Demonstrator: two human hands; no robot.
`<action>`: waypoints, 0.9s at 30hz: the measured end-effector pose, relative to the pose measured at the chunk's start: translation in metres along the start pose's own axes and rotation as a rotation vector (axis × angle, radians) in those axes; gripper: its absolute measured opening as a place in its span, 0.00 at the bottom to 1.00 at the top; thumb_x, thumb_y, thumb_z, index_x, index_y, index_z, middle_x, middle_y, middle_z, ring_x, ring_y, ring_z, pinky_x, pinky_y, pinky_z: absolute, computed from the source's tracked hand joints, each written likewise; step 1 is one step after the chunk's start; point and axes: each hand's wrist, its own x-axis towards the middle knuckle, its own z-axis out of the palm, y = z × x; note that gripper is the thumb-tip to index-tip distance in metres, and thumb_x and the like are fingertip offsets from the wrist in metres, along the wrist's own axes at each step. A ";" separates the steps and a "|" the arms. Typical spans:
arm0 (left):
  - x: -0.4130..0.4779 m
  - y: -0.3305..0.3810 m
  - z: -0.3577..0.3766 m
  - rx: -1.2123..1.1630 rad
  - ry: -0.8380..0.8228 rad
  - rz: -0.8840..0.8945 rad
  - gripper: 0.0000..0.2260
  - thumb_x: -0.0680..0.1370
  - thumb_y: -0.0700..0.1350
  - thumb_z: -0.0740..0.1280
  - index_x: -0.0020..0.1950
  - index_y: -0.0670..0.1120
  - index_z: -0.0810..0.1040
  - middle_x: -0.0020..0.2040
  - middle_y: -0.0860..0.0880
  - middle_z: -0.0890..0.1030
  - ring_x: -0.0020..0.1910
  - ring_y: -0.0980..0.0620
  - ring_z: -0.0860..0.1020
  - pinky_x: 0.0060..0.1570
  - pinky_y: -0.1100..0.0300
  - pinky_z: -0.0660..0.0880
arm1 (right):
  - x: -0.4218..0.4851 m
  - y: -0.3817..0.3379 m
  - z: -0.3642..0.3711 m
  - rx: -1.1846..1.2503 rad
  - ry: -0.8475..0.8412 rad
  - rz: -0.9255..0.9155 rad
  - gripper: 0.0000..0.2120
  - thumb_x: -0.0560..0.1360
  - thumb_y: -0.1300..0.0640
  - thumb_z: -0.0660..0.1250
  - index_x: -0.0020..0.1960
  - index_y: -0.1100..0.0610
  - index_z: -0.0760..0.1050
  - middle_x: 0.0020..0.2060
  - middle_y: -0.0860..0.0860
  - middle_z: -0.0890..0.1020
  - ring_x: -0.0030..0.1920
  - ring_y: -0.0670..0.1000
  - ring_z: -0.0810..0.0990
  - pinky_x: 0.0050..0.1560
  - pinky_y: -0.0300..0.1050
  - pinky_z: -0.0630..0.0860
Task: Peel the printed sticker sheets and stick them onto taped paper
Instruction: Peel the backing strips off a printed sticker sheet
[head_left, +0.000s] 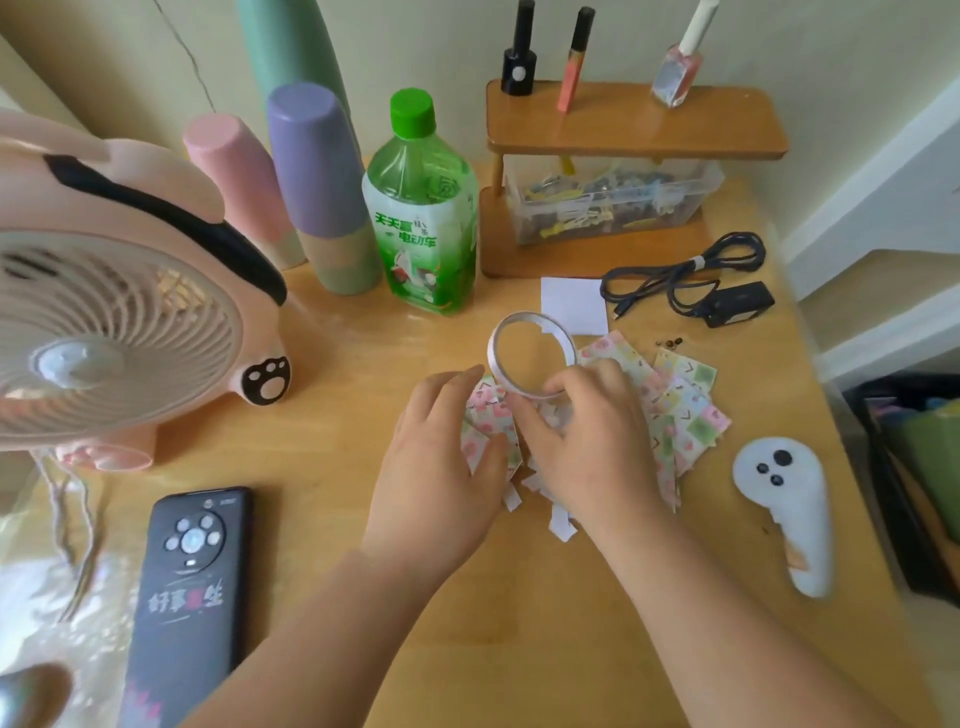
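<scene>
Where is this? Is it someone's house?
Most likely a desk in someone's home, maybe a bedroom. A pink fan, nail polish bottles on a little shelf and a phone sit by stickers and a tape roll.

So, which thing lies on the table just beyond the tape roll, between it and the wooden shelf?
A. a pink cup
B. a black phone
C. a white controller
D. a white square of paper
D: the white square of paper lies flat on the table just beyond the tape roll, on the near side of the wooden shelf.
</scene>
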 end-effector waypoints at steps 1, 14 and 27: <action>-0.002 -0.001 0.000 -0.035 0.021 0.013 0.26 0.78 0.44 0.70 0.75 0.55 0.69 0.67 0.62 0.70 0.64 0.60 0.73 0.61 0.62 0.74 | -0.008 -0.002 -0.005 0.017 0.021 -0.038 0.20 0.74 0.37 0.67 0.48 0.55 0.78 0.46 0.50 0.74 0.51 0.55 0.76 0.46 0.50 0.76; -0.064 -0.022 -0.019 -0.204 0.016 0.254 0.11 0.75 0.59 0.70 0.56 0.61 0.84 0.40 0.52 0.81 0.37 0.52 0.77 0.40 0.65 0.73 | -0.093 0.006 -0.043 0.714 -0.341 0.025 0.28 0.73 0.28 0.59 0.40 0.54 0.71 0.30 0.54 0.70 0.31 0.51 0.69 0.32 0.43 0.67; -0.132 -0.043 0.007 -0.471 0.065 0.139 0.02 0.76 0.53 0.74 0.46 0.56 0.86 0.39 0.52 0.85 0.33 0.54 0.77 0.43 0.54 0.79 | -0.146 0.013 -0.012 0.752 -0.189 0.071 0.13 0.83 0.45 0.62 0.51 0.48 0.83 0.37 0.52 0.82 0.33 0.49 0.77 0.30 0.39 0.68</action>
